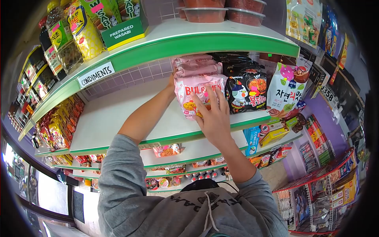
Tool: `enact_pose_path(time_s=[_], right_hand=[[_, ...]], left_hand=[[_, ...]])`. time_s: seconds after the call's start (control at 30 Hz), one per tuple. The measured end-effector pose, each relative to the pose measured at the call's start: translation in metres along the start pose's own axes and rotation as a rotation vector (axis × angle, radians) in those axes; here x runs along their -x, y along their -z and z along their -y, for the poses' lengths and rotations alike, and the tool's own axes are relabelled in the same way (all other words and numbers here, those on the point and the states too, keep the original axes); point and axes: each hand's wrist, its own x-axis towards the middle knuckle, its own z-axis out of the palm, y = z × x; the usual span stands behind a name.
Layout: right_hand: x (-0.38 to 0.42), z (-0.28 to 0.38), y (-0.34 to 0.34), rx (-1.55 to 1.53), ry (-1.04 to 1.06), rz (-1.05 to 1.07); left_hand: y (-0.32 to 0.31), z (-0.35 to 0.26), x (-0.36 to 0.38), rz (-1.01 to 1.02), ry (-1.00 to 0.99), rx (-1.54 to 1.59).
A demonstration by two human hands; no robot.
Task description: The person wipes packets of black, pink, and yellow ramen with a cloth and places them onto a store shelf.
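Note:
A row of pink ramen packets [199, 93] stands on the shelf, one behind another, with the front one leaning a little back. My right hand [215, 116] rests against the face of the front packet, fingers spread and lying flat over its printed lettering. My left hand [172, 82] reaches to the left side of the same row; its fingers are mostly hidden by the packets, so their grip does not show. Touching the row on the right are black ramen packets [248, 93] with a cartoon character on the front.
Overhead runs a green-edged shelf [189, 39] with a CONDIMENTS label [96, 75] and red-lidded tubs [205, 15]. A white pouch [283, 89] stands to the right of the black packets. Orange packets [59, 124] fill the far left. Lower shelves hold boxes [274, 136] and noodle bowls [164, 182].

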Motion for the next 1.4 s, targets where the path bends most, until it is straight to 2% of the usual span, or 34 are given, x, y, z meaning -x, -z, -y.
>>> enact_pose_path(time_s=[0.1, 0.33, 0.43, 0.5, 0.53, 0.57, 0.63, 0.83, 0.9, 0.93, 1.07, 1.17, 1.3, 1.4], right_hand=[[0.001, 0.000, -0.007, 0.071, 0.002, 0.028], [0.002, 0.002, -0.001, -0.033, -0.001, 0.009], [0.000, 0.000, -0.001, -0.042, 0.006, -0.001], [0.000, 0.000, 0.000, -0.056, 0.000, -0.024], [-0.001, 0.001, -0.001, -0.054, -0.007, -0.022], [-0.001, 0.001, -0.002, -0.065, 0.002, -0.022], [-0.003, 0.001, -0.006, -0.066, -0.010, 0.012], [-0.001, -0.004, -0.003, -0.131, 0.039, 0.012], [-0.002, -0.008, -0.001, -0.165, 0.055, 0.011], [-0.003, -0.009, 0.000, -0.185, 0.075, -0.002], [-0.002, -0.019, 0.006, -0.319, 0.158, -0.022], [0.011, -0.027, 0.014, -0.447, 0.282, 0.003], [0.024, -0.042, 0.023, -0.583, 0.395, 0.111], [0.037, -0.046, 0.029, -0.731, 0.468, 0.072]], left_hand=[[0.005, -0.014, 0.006, -0.002, 0.043, 0.047], [0.016, -0.040, 0.020, -0.036, 0.114, 0.139], [0.029, -0.029, 0.010, -0.100, 0.072, 0.050], [0.023, -0.027, 0.021, -0.083, -0.051, 0.046], [0.022, -0.028, 0.025, 0.024, -0.021, 0.146], [0.018, -0.033, 0.035, 0.011, -0.026, 0.143], [0.009, -0.045, 0.054, 0.303, 0.023, 0.270], [0.009, -0.053, 0.061, 0.283, 0.032, 0.238], [0.009, -0.053, 0.065, 0.067, 0.030, 0.191], [0.025, -0.041, 0.050, 0.044, 0.035, 0.106], [0.030, -0.056, 0.089, -0.125, -0.034, -0.046], [0.032, -0.053, 0.134, -0.305, -0.059, -0.022], [0.025, -0.035, 0.206, -0.550, -0.250, 0.004], [0.002, -0.014, 0.274, -0.769, -0.374, 0.069]])
